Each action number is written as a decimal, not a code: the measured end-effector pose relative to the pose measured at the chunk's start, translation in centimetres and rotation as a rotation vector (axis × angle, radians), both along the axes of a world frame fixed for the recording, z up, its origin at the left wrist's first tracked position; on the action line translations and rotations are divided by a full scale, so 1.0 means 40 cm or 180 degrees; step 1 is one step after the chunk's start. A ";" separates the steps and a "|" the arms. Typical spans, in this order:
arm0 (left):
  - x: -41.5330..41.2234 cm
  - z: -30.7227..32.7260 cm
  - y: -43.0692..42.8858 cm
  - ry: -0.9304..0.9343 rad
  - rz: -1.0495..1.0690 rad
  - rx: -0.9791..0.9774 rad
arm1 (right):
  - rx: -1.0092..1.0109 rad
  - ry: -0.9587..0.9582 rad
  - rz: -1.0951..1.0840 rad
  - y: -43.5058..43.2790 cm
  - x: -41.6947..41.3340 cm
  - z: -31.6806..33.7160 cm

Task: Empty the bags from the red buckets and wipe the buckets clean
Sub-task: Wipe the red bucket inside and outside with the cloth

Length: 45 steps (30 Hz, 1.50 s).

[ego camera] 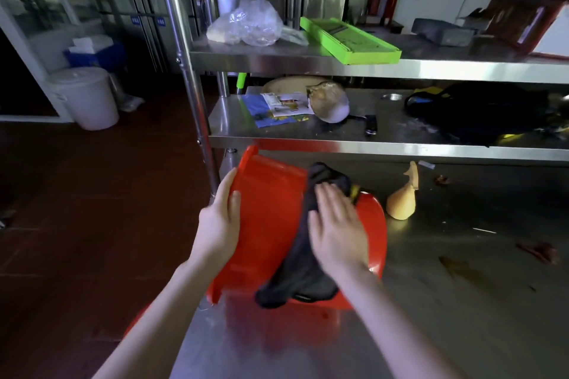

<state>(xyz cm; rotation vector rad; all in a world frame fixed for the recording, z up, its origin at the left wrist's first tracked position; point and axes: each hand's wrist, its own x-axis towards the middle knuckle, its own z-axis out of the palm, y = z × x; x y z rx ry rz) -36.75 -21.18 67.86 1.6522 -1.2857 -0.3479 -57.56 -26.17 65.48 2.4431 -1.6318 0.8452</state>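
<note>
As the left hand (pixel 220 218) grips the rim of a red bucket (pixel 264 224), thumb on the outer wall and fingers round the far side, the right hand (pixel 335 231) lies flat, fingers straight, on a dark cloth (pixel 295 271) and presses it against the bucket's side. On my monitor at the remote desk, the red bucket lies tipped on its side at the near left corner of a steel table (pixel 462 301), its mouth turned to the left. The dark cloth drapes over the curved wall and hangs down towards the table edge. Just beyond the right hand I see the red edge of a second bucket (pixel 377 234); I cannot tell whether the two touch. A tan funnel (pixel 401 203) stands on the table near it, spout up and tilted. Above the table run two steel shelves: the lower shelf (pixel 385 138) carries a leaflet (pixel 277 108) and a black bag (pixel 474 114), and the upper shelf (pixel 446 69) carries a crumpled plastic bag (pixel 249 23) beside a green tray (pixel 351 40). A white pail (pixel 87 98) stands on the floor to the left, well apart.
</note>
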 end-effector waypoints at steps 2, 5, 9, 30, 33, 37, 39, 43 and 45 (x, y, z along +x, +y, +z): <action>-0.001 -0.032 0.040 0.0143 0.0013 -0.0006 | 0.0326 -0.0036 -0.0467 -0.056 -0.086 -0.004; -0.017 -0.050 0.060 0.0228 0.0006 -0.0063 | 0.0760 -0.0207 -0.0879 -0.117 -0.111 0.007; -0.019 -0.046 0.037 0.0195 0.0077 -0.0108 | 0.0396 -0.0011 -0.0269 -0.083 0.077 0.050; -0.041 -0.104 0.134 0.0193 -0.0084 -0.0351 | 0.0479 -0.0026 0.0126 -0.069 0.144 0.077; -0.013 -0.100 0.144 0.0335 -0.0015 -0.0280 | 0.0130 -0.0119 0.0726 0.022 0.277 0.089; 0.045 -0.016 0.093 0.0382 -0.0043 -0.0065 | -0.0064 0.0077 0.0845 0.091 0.291 0.053; 0.046 0.031 0.010 0.0469 0.0095 0.0068 | -0.0119 0.0059 0.0919 0.118 0.286 0.031; 0.013 0.060 -0.100 0.0422 0.0281 0.0413 | -0.0123 -0.0037 0.0870 0.107 0.224 0.007; 0.004 0.057 -0.081 0.0291 0.0246 0.0321 | -0.0057 -0.0064 0.0562 0.071 0.148 0.001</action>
